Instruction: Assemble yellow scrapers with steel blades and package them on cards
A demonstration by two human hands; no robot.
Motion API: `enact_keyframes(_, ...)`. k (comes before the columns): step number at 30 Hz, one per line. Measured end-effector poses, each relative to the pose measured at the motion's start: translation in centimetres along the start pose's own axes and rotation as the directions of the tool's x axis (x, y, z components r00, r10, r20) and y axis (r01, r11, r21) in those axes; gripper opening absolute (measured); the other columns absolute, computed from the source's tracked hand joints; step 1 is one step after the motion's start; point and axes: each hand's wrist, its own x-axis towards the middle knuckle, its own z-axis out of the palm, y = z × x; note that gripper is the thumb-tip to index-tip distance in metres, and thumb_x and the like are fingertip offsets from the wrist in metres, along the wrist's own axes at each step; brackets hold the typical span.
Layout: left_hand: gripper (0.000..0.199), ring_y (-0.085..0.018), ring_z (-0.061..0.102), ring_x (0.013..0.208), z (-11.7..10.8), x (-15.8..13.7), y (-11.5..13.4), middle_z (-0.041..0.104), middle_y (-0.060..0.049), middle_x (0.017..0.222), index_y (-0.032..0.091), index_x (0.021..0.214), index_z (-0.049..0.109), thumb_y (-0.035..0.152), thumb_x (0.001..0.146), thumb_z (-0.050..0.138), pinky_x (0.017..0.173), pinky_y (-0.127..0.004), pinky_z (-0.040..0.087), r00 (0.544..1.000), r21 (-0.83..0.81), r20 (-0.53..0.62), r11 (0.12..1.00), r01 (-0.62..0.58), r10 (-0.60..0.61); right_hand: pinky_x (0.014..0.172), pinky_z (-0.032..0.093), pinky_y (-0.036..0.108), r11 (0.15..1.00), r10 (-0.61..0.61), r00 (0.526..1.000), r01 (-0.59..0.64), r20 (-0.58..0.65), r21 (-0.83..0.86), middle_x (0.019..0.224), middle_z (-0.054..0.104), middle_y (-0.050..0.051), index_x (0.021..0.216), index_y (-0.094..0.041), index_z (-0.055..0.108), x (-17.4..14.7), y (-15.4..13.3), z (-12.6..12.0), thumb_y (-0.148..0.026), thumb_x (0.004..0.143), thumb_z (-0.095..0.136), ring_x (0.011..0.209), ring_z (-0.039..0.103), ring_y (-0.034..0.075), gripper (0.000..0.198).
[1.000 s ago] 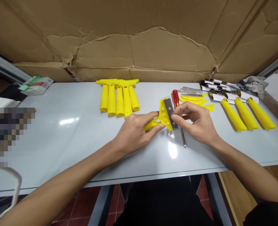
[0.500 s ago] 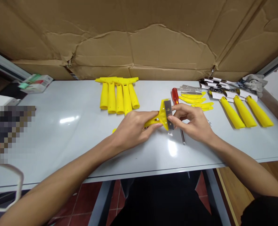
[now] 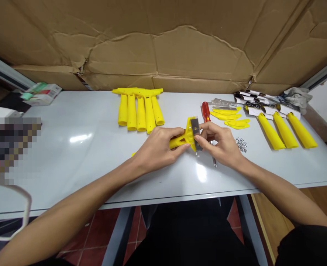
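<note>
My left hand (image 3: pixel 163 147) is closed around the handle of a yellow scraper (image 3: pixel 190 133), whose head points to the right. Along that head lies a flat metal blade (image 3: pixel 196 130). My right hand (image 3: pixel 218 142) pinches the blade between thumb and fingers, pressing it against the scraper head. Partly behind the right hand, a screwdriver with a red handle (image 3: pixel 205 110) rests on the table, its shaft tip showing below the fingers. Close by on the right is a small heap of screws (image 3: pixel 241 145).
Several yellow scraper handles (image 3: pixel 140 111) lie at the back left. Loose blades (image 3: pixel 224 102) and thin yellow strips (image 3: pixel 232 117) sit behind my right hand. Scrapers with printed cards (image 3: pixel 275 129) lie at the right, near a grey cloth (image 3: pixel 298 99). Cardboard (image 3: pixel 163 55) stands behind the table.
The blade and scraper head have shifted slightly left with both hands. The right hand has moved left, bringing the heap of screws into fuller view.
</note>
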Motion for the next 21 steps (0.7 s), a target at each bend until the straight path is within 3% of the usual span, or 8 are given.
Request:
enact_keyframes(4,0.037,-0.009,0.036,0.055,0.14,-0.08,0.31,0.044,0.006,0.058,0.019,0.066,0.052,0.041,0.092,0.067,0.054,-0.027,0.027,0.998,-0.065,-0.048,0.997,0.043,-0.046,0.059,0.049,0.019,1.000,-0.026,0.999,0.025,-0.047,-0.004,0.067,0.057,-0.005,0.109,-0.019,0.064,-0.27,-0.17,0.29,-0.037,0.096,0.066,0.058,0.051,0.004,0.022)
enact_keyframes(10,0.029,-0.011,0.060,0.067,-0.11,-0.02,0.75,0.070,0.002,0.075,0.018,0.082,0.069,0.043,0.095,0.065,0.062,-0.024,0.045,0.987,-0.321,-0.014,0.936,0.147,-0.160,0.061,0.048,0.017,0.993,-0.113,0.993,0.114,0.035,-0.041,0.072,0.060,-0.004,0.113,-0.016,0.063,-0.35,-0.47,0.36,-0.033,0.099,0.062,0.063,0.053,0.003,0.022)
enact_keyframes(14,0.031,-0.013,0.067,0.071,-0.18,0.06,0.81,0.073,-0.001,0.080,0.017,0.085,0.071,0.047,0.092,0.069,0.062,-0.024,0.050,0.975,-0.370,-0.021,0.908,0.197,-0.220,0.062,0.047,0.017,0.977,-0.195,0.978,0.200,0.071,-0.075,0.075,0.062,-0.002,0.118,-0.015,0.064,-0.52,-0.37,0.41,-0.029,0.101,0.059,0.065,0.055,0.003,0.023)
enact_keyframes(21,0.031,-0.012,0.066,0.064,-0.05,0.35,0.57,0.071,-0.002,0.078,0.015,0.085,0.070,0.046,0.087,0.075,0.055,-0.022,0.049,0.956,-0.486,0.021,0.833,0.264,-0.291,0.067,0.054,0.020,0.995,-0.070,0.994,0.075,0.087,-0.062,0.084,0.069,0.001,0.130,-0.015,0.064,-0.32,-0.01,0.61,-0.034,0.099,0.060,0.071,0.061,0.005,0.037)
